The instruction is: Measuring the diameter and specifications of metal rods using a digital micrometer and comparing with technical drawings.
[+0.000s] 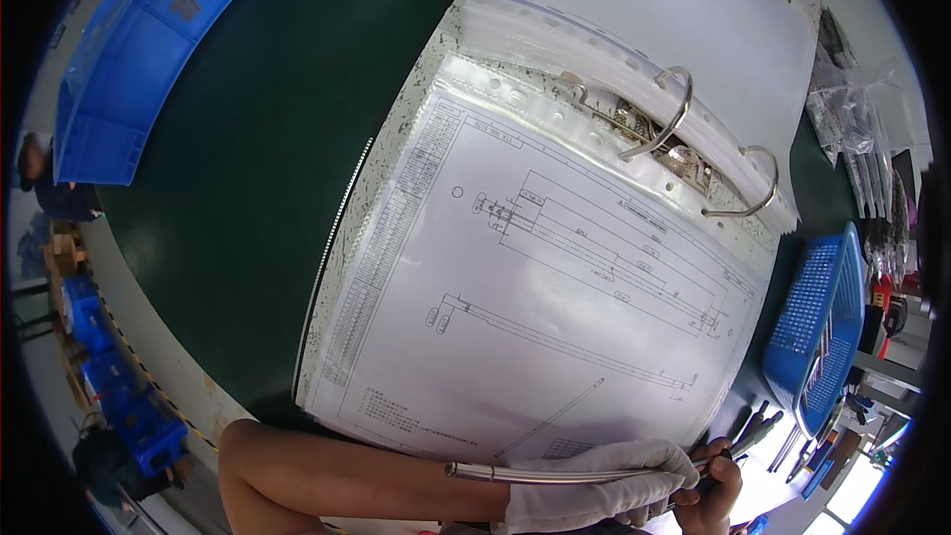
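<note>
My left hand point(594, 491), in a white glove, is closed around a thin shiny metal rod point(515, 474) that lies level along the bottom edge of the view. My bare right hand point(715, 495) is at the rod's right end, with its fingers curled on a small dark object; what that object is I cannot tell. Just above both hands lies an open ring binder point(684, 109). Its near page is a line drawing of long parts in a clear plastic sleeve point(535, 297).
The binder rests on a dark green table mat point(258, 168). A blue plastic crate point(129, 69) stands at the far left. At the right are a blue mesh basket point(817, 307) holding thin rods, dark pens or tools point(758, 426), and clear plastic bags point(852, 109).
</note>
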A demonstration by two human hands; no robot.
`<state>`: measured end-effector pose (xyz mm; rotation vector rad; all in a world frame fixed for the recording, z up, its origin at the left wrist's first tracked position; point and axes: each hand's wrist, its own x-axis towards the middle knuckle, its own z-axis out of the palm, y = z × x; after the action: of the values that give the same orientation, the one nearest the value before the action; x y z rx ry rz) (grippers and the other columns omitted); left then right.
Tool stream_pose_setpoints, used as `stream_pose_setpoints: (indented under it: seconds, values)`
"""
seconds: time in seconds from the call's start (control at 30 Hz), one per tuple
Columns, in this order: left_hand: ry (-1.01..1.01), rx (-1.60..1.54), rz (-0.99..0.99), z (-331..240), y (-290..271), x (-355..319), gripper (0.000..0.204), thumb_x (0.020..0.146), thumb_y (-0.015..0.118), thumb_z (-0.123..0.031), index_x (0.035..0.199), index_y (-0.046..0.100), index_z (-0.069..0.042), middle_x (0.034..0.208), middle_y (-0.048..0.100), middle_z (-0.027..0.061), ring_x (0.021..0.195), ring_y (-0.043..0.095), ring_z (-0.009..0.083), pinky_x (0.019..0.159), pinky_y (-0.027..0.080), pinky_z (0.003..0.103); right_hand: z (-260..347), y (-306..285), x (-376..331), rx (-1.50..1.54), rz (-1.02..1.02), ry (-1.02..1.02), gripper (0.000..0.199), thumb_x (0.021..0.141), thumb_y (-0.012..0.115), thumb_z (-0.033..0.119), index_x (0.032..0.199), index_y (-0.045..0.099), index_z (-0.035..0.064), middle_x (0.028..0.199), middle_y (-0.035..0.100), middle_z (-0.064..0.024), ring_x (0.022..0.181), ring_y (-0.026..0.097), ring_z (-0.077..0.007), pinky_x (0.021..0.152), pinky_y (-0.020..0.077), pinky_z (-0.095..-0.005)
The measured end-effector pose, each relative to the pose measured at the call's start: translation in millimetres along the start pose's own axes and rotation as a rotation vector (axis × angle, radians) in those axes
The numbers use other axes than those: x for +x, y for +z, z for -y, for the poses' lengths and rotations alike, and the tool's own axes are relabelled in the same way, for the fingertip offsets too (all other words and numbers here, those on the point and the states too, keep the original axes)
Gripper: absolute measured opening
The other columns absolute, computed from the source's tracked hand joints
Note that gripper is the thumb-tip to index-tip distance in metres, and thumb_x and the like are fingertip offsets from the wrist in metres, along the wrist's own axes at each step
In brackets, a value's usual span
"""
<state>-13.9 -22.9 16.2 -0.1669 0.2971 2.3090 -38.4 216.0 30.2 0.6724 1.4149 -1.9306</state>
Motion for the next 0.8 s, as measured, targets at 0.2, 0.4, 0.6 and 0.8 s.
stream_pose_setpoints:
  seconds: [0.2, 0.4, 0.6, 0.8]
  values:
    - [0.015, -0.001, -0.01, 2.3, -1.0, 0.0, 0.018, 0.087, 0.047, -0.016, 0.099, 0.05, -0.003, 0.079, 0.049, 0.0009, 0.071, 0.045, 0.0076, 0.065, 0.039, 0.019, 0.6, 0.8, -0.6, 0.011, -0.01, 0.012, 0.016, 0.076, 0.059, 0.015, 0.09, 0.056, 0.0077, 0.07, 0.059, -0.0065, 0.042, 0.046, -0.0091, 0.034, 0.0352, -0.0173]
    - [0.007, 0.031, -0.039, 0.9, 0.1, 0.9, 0.016, 0.086, 0.047, -0.015, 0.097, 0.052, -0.003, 0.078, 0.05, 0.0008, 0.07, 0.046, 0.0071, 0.063, 0.04, 0.018, 0.6, -1.6, -0.8, 0.029, 0.001, 0.026, 0.016, 0.076, 0.059, 0.014, 0.091, 0.055, 0.0077, 0.07, 0.059, -0.0071, 0.043, 0.047, -0.0098, 0.035, 0.0365, -0.0178]
    - [0.004, 0.024, -0.032, 0.7, 0.1, 1.1, 0.016, 0.086, 0.047, -0.015, 0.097, 0.052, -0.003, 0.078, 0.05, 0.0006, 0.07, 0.046, 0.0069, 0.063, 0.04, 0.018, 1.1, -1.6, -0.7, 0.037, -0.007, 0.028, 0.016, 0.076, 0.058, 0.013, 0.09, 0.056, 0.0072, 0.07, 0.06, -0.0072, 0.043, 0.047, -0.0099, 0.034, 0.0366, -0.0177]
    - [0.01, 0.001, -0.018, 0.0, 0.1, 0.3, 0.017, 0.087, 0.047, -0.015, 0.098, 0.051, -0.003, 0.078, 0.049, 0.0007, 0.07, 0.045, 0.0071, 0.064, 0.039, 0.018, -0.7, -4.3, 1.2, 0.034, 0.038, 0.004, 0.017, 0.076, 0.059, 0.015, 0.09, 0.056, 0.0065, 0.07, 0.06, -0.007, 0.043, 0.047, -0.0094, 0.034, 0.0365, -0.0175]
